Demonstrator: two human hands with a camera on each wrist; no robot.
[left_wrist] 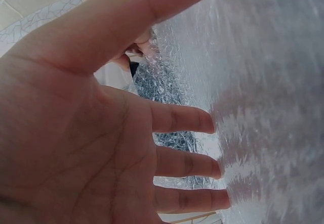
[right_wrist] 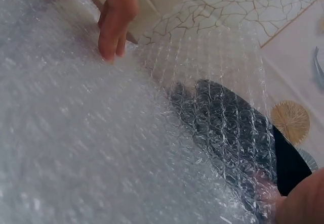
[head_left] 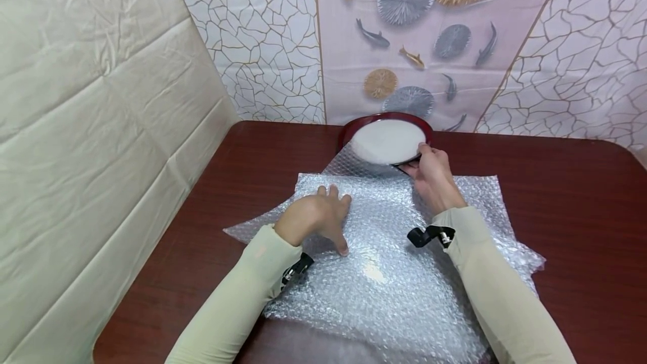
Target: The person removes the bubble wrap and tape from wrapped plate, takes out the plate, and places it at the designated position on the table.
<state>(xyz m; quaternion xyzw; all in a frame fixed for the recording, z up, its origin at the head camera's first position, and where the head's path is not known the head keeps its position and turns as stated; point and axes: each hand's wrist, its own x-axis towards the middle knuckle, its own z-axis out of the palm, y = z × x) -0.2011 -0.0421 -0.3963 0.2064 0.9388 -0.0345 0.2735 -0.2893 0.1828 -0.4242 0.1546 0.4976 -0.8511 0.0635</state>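
Observation:
A large sheet of clear bubble wrap point(head_left: 374, 240) spreads over the table. At its far edge my right hand point(head_left: 433, 176) grips the near right edge of a round plate point(head_left: 386, 142), tilted up, with a white face, dark red rim and black underside. A pointed flap of wrap overlaps the plate's near left part. In the right wrist view the black underside point(right_wrist: 223, 123) shows through the wrap. My left hand point(head_left: 323, 215) has its fingers spread over the wrap's left part, its fingertips point(left_wrist: 215, 171) right at the sheet in the left wrist view.
The dark red-brown table point(head_left: 581, 212) extends to both sides of the wrap. A patterned cloth wall point(head_left: 263, 44) rises behind its far edge, close behind the plate. A creased beige cloth wall point(head_left: 101, 128) stands along the left side.

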